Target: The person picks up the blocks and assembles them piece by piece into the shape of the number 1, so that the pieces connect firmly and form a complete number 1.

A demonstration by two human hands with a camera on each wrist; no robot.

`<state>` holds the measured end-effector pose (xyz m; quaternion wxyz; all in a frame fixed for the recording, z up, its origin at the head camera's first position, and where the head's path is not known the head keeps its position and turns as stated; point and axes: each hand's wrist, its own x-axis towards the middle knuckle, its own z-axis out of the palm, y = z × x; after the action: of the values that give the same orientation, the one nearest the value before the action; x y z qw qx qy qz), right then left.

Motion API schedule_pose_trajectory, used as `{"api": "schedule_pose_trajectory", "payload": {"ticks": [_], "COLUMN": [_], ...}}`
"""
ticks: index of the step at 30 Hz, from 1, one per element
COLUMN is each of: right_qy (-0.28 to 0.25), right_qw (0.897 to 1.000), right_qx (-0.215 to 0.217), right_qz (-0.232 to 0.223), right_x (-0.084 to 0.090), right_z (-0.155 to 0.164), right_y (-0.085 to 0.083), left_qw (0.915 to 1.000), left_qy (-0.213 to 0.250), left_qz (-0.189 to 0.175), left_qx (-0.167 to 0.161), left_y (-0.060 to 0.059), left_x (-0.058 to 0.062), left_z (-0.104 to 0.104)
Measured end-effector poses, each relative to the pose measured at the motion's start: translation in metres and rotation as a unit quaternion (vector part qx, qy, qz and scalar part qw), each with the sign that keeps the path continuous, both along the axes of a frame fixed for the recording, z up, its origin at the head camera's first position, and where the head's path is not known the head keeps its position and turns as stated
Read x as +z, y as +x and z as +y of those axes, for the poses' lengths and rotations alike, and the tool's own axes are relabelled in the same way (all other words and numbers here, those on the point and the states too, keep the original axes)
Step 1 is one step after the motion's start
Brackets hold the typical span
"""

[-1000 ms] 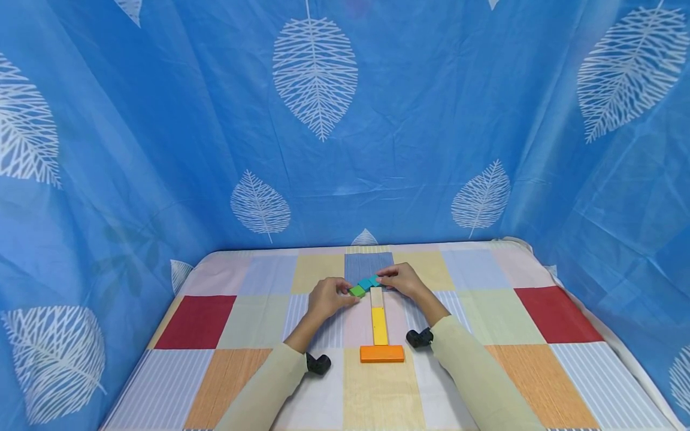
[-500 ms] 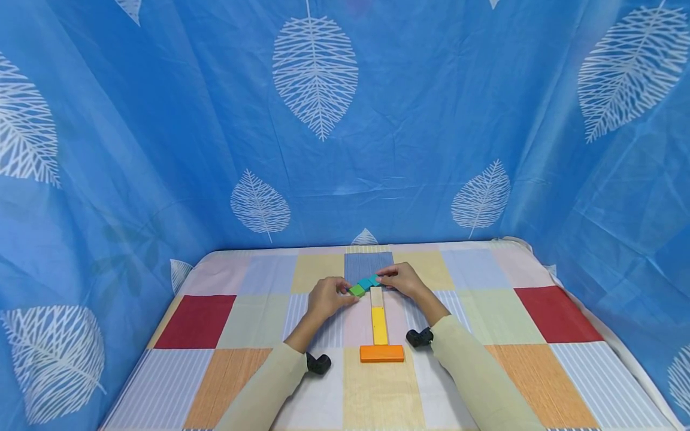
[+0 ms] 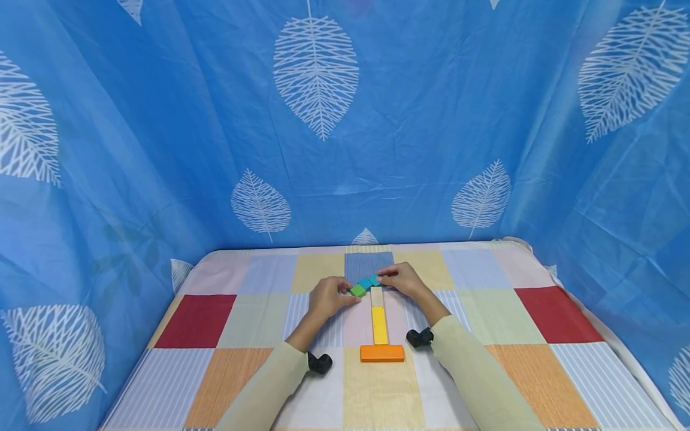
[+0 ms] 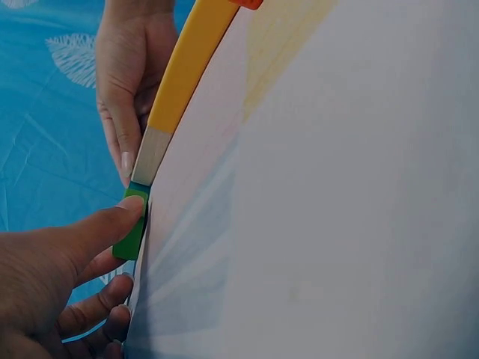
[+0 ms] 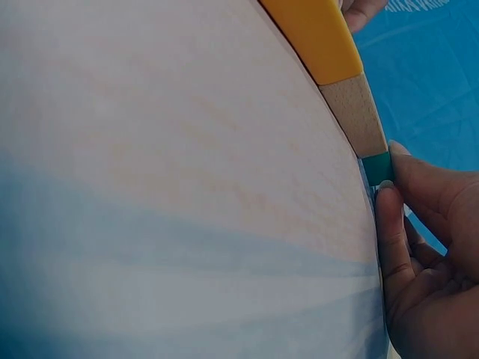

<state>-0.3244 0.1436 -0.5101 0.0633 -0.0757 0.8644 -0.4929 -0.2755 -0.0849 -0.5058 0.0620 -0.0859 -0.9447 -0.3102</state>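
On the patchwork cloth lies a row of flat blocks: an orange block (image 3: pixel 382 353) crosswise nearest me, then a yellow block (image 3: pixel 380 325), then a plain wooden block (image 3: pixel 377 296). At the far end sit a green block (image 3: pixel 357 291) and a teal block (image 3: pixel 369 282), slanted. My left hand (image 3: pixel 330 296) pinches the green block (image 4: pixel 133 228) with its thumb on top. My right hand (image 3: pixel 401 279) pinches the teal block (image 5: pixel 376 167) at its end. The wooden block (image 5: pixel 357 112) and yellow block (image 5: pixel 318 34) also show in the right wrist view.
The cloth (image 3: pixel 544 317) covers a table with blue leaf-print curtains (image 3: pixel 162 149) hung at the back and both sides. Black wrist cameras (image 3: pixel 321 363) sit below each sleeve beside the orange block.
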Motion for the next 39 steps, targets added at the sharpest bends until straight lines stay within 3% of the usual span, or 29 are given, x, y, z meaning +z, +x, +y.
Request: {"api": "schedule_pose_trajectory", "payload": {"ticks": [27, 39], "right_qy": [-0.009, 0.001], "right_qw": [1.000, 1.000], "right_qx": [0.003, -0.003], "right_qz": [0.001, -0.003], "right_x": [0.0011, 0.0023], "right_z": [0.0009, 0.0000], "right_y": [0.0009, 0.0017], "left_qw": [0.9998, 0.9999], "left_qy": [-0.007, -0.009], "left_qz": [-0.008, -0.008], "left_qx": [0.014, -0.006], "left_y": [-0.0001, 0.0013], "left_x": [0.0005, 0.0000], "left_z": [0.0034, 0.0016]}}
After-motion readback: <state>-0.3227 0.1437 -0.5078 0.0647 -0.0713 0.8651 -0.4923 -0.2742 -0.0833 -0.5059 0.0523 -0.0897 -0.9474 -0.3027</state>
